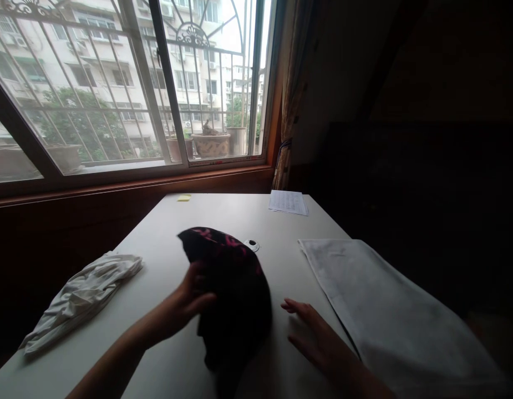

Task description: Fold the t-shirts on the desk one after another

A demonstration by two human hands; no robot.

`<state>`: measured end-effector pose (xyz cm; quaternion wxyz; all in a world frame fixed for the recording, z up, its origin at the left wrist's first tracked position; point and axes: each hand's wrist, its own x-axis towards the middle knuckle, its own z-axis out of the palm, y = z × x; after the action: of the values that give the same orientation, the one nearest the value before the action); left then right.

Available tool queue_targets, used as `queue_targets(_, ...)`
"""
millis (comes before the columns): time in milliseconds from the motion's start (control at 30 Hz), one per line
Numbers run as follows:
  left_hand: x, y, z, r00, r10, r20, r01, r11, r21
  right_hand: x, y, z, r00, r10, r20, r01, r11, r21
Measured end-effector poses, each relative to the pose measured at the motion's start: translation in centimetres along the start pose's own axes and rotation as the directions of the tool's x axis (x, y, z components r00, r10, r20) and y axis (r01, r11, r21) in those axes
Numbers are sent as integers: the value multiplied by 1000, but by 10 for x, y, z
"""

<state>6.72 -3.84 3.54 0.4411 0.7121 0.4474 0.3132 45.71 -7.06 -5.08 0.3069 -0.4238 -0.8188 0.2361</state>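
In the head view a dark piece of cloth (239, 293) with a pink print along its upper edge is bunched over the middle of the table. Its folds are too dark to tell what kind of garment it is. My left hand (192, 293) grips its left side, thumb on the near side, with the fingertips partly lost against the black fabric. To the right of the cloth, apart from it, my right hand (310, 332) hovers with fingers spread and nothing in them.
A crumpled white cloth (85, 293) lies at the table's left edge. On the right is a flat, folded pale grey cloth (376, 305). Printed papers (288, 202) and a yellow note (184, 197) lie at the far end, and a round cable hole (252, 244) sits in the white table (223, 208).
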Motion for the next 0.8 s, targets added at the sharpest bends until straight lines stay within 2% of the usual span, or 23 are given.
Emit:
queue_targets(67, 2, 1, 25, 989, 34, 141, -44, 997, 63, 0, -4, 1, 1000, -13, 16, 12, 994, 106)
queue_targets(133, 2, -3, 48, 973, 115, 201, -150, 974, 172, 0, -6, 4, 1000, -6, 6, 5, 983, 183)
queue_targets(200, 1, -13, 67, 963, 201, 180, -246, 929, 277, -1, -6, 7, 998, 33, -44, -22, 973, 228)
queue_targets(300, 2, -32, 83, 961, 253, 112, -276, 851, 448, -5, -3, 11, 985, 138, -99, -99, 940, 327)
queue_targets(400, 6, -44, 88, 968, 228, 100, -242, 770, 590, -10, 0, 8, 971, 210, -113, -153, 913, 379)
queue_targets(467, 9, -46, 89, 972, 200, 121, -231, 746, 625, -13, -2, 3, 977, 162, -140, -107, 936, 335)
queue_targets(533, 11, -45, 90, 972, 196, 127, -232, 747, 623, -12, -8, 0, 990, 86, -116, -51, 961, 271)
queue_targets(600, 12, -46, 92, 968, 224, 116, -248, 759, 602, -9, -16, -2, 997, 63, -48, -51, 975, 214)
queue_targets(700, 13, -47, 91, 960, 272, 65, -260, 781, 567, -1, -25, -4, 992, 129, 1, -128, 981, 146)
queue_targets(800, 13, -45, 77, 951, 305, -53, -234, 821, 521, 7, -26, -14, 973, 222, -58, -212, 967, 142)
